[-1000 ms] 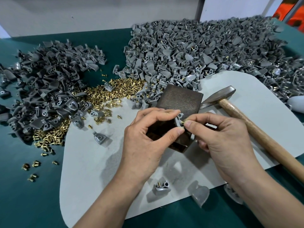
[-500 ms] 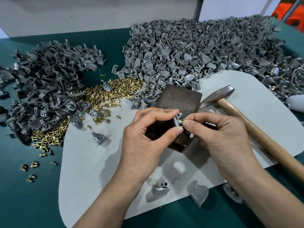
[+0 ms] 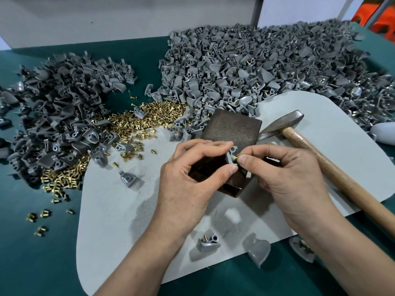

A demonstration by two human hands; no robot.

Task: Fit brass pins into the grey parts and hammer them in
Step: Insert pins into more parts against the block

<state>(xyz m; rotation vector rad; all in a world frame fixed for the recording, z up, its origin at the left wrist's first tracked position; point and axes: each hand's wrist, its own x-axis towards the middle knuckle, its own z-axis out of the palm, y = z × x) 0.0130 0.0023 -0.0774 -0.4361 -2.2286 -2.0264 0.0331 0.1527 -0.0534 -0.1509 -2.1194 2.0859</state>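
Both grips are at work, meeting just over the near end of a dark metal block.

From the head view, the left grip is clenched on a small grey part, pinching it between thumb and forefinger and holding it just above the block. The right grip pinches a brass pin between thumb and fingertip. The pin lies roughly level, its long axis running left to right, with its free end at the right-hand face of the part. It looks to be entering a hole there, though I cannot tell how deep it sits.

The part is therefore immediately left of the right grip, with only the pin between them. To my eye, seating the pin calls for a short push leftward along its axis while the left grip braces the part.

The hammer lies on the pale mat, its head beside the block's right edge and its wooden handle running toward the near right. The right grip is much nearer to it, so that one would likely take it.

Loose brass pins are heaped to the far left of the mat on the green desk. Heaps of grey parts lie beyond.
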